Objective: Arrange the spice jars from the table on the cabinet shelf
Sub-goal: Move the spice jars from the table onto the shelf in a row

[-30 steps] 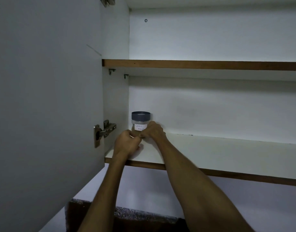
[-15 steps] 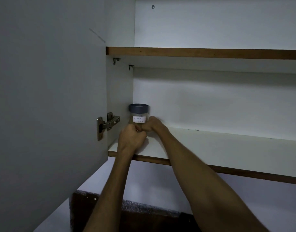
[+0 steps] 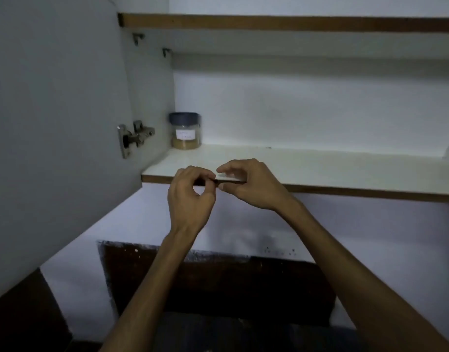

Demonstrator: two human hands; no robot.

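Standing at far left of the cabinet shelf (image 3: pixel 319 168), spice jar (image 3: pixel 185 132) looked light, rigid, smooth | we'd grasp its sides | left hand (image 3: pixel 190 196), right hand (image 3: pixel 248 184) loosely curled, empty.

A spice jar (image 3: pixel 184 130) stands upright in the shelf's (image 3: pixel 319 163) back-left corner; the left hand (image 3: pixel 190 196) and right hand (image 3: pixel 248 184) hover empty, fingers loosely curled, at its front edge.

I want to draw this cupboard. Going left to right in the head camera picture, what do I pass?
Open cabinet door → metal hinge → spice jar on the lower shelf → right hand.
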